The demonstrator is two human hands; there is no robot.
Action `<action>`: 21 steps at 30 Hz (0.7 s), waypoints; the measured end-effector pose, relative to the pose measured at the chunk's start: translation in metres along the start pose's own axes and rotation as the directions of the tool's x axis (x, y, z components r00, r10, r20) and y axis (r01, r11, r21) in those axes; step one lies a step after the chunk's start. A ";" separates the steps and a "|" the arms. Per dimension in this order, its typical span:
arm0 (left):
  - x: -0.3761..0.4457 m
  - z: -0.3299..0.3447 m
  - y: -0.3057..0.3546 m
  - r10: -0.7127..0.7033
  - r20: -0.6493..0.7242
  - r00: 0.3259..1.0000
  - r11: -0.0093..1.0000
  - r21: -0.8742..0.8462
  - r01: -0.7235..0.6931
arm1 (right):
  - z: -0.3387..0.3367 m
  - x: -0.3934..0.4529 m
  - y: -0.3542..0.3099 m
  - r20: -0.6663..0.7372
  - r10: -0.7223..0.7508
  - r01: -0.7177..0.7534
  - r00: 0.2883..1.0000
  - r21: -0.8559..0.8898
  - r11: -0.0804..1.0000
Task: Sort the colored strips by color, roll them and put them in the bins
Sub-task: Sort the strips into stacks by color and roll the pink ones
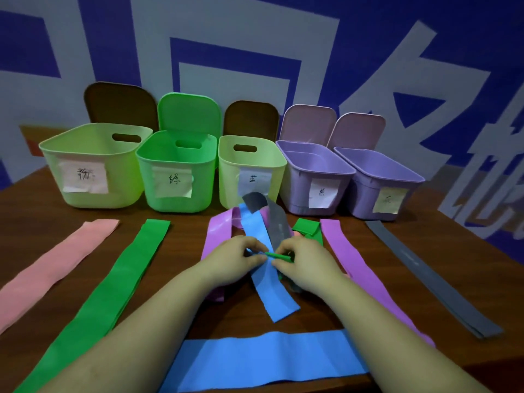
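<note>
Green roll [276, 256]: thin, partly rolled strip end, long axis left-right, pinched between left hand [236, 260] and right hand [304, 265] above the counter [181, 242] centre. Beneath: blue strip [269, 282] running front-back over purple strip [211, 236] and grey strip [278, 225]. Bins along the wall, lids up, interiors that show hold nothing: pale green bin [93, 165], green bin [175, 171], pale green bin [251, 171], two purple bins [314, 180]. Flat at left: pink strip [56, 268], green strip [113, 285].

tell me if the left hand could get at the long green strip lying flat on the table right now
Probably not right away: the left hand is busy pinching the small green roll with the right hand. Once it lets go, the way to the long green strip looks free.
</note>
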State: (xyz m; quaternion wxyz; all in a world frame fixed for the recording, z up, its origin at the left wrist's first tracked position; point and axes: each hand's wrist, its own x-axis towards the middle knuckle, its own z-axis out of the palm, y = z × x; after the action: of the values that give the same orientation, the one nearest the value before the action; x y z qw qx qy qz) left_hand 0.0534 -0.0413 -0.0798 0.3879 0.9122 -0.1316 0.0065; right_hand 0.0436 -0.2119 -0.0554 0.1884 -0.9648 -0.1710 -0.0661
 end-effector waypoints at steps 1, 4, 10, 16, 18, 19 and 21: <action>-0.001 -0.001 0.000 0.003 -0.022 1.000 0.999 -0.044 -0.004 | -0.002 0.004 -0.002 -0.001 0.013 -0.013 1.000 0.082 0.997; -0.002 -0.008 0.002 0.008 -0.087 0.996 0.978 -0.207 -0.026 | -0.009 0.017 -0.009 -0.006 0.023 -0.021 1.000 0.239 0.971; -0.004 -0.013 0.004 -0.014 -0.267 0.964 0.935 -0.345 -0.082 | -0.002 0.041 -0.012 -0.080 0.026 0.019 0.996 0.509 0.861; 0.000 -0.014 -0.003 -0.047 -0.388 0.920 0.939 -0.331 -0.091 | 0.006 0.039 -0.003 -0.074 -0.059 0.090 0.996 0.552 0.829; 0.002 -0.012 -0.001 -0.073 -0.410 0.909 0.883 -0.451 -0.132 | 0.011 0.042 0.006 -0.111 -0.078 0.111 0.991 0.333 0.936; 0.002 -0.012 0.001 -0.081 -0.415 0.906 0.848 -0.506 -0.156 | 0.014 0.043 0.009 -0.153 -0.087 0.123 0.984 0.249 0.961; 0.003 -0.011 0.005 -0.097 -0.429 0.898 0.779 -0.594 -0.200 | 0.017 0.047 0.013 -0.246 -0.065 0.109 0.967 0.173 0.979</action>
State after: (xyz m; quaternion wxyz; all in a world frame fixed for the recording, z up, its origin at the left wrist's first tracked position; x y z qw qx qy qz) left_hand 0.0558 -0.0375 -0.0681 0.6868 0.7021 -0.0615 0.1775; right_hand 0.0932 -0.2028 -0.0665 0.2937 -0.9196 -0.1948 -0.1737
